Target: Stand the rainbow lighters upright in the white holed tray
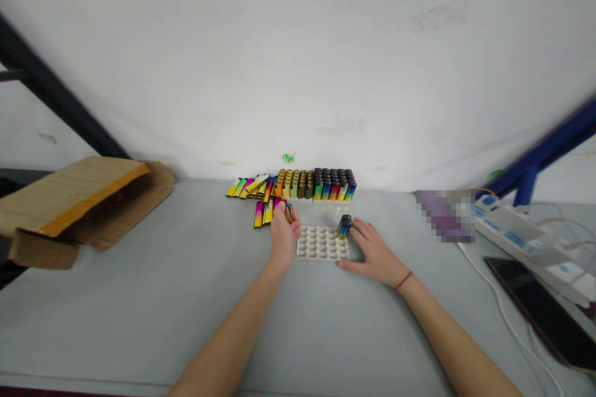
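My left hand [284, 234] is closed around a lighter [289, 212], of which only the dark top end shows. It is just left of a white tray [321, 245] with rows of round holes. Two blue-green lighters [344, 227] with black tops stand upright in the tray's far right corner. My right hand [372, 253] rests on the table at the tray's right side, fingers spread, fingertips close to those lighters. Whether they touch is hard to tell. Behind the tray, upright lighters with black tops [334, 185] and others with gold tops [295, 184] stand in tight rows.
Loose colourful lighters [246, 187] lie left of the rows. An opened cardboard box [88, 198] sits at the left. To the right are a power strip [531, 242], a white cable [493, 291], a dark phone [540, 307] and a blurred purple item [442, 214]. A wall stands behind.
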`<state>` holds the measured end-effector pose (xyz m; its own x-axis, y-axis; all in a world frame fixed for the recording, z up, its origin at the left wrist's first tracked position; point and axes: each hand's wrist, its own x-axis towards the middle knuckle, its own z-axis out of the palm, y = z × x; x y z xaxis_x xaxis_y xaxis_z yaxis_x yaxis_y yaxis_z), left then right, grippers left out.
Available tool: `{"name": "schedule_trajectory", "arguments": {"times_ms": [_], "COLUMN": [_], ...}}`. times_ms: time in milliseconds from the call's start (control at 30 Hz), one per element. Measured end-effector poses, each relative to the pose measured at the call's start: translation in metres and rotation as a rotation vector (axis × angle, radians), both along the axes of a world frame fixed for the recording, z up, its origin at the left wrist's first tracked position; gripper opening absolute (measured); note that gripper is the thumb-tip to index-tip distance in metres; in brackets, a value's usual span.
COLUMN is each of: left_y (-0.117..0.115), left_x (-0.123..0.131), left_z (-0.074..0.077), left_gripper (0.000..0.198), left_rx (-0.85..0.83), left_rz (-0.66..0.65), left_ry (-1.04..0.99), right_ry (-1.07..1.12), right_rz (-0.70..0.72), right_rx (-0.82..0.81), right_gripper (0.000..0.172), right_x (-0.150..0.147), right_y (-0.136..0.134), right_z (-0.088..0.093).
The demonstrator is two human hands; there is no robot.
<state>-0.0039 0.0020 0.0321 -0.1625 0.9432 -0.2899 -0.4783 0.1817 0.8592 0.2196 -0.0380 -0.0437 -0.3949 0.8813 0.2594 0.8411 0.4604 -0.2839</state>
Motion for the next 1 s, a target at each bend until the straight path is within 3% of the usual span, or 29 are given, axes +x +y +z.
{"name": "schedule_trajectory", "arguments": {"times_ms": [233,467,533,667,767,1000], "left_y": [0.004,-0.002,-0.004,-0.011,-0.017,-0.019], "left_x": [0.004,0.007,0.006,0.007,0.01,0.012], "left_z": [-0.017,-0.029,-0.028,-0.023,-0.023,-0.03], "left_gripper": [0.039,0.026,0.024,0.023,0.021,0.022], "left_rx": [0.19,0.693,0.775,0.841,0.865,0.888], "left_rz": [-0.072,-0.024,-0.105,-0.406,-0.561,-0.54], "left_ry": [0.093,0.697,0.779,0.826,0.946,1.123], "right_ry": [-0.011,0.01,0.02,0.03,0.021,0.019], "right_rz": [0.001,0.011,0.013,0.013,0.005,0.0], "right_rx": [0.001,0.011,0.011,0.002,-0.008,-0.001], "right_gripper": [0.088,0.087,0.086,0.087,0.088,0.087], "right_x": [0.0,0.001,0.0,0.0,-0.001,-0.002], "right_y": [0.0,0.001,0.001,0.001,0.0,0.0], "right_z": [0.0,0.0,0.0,0.001,0.001,0.001]}}
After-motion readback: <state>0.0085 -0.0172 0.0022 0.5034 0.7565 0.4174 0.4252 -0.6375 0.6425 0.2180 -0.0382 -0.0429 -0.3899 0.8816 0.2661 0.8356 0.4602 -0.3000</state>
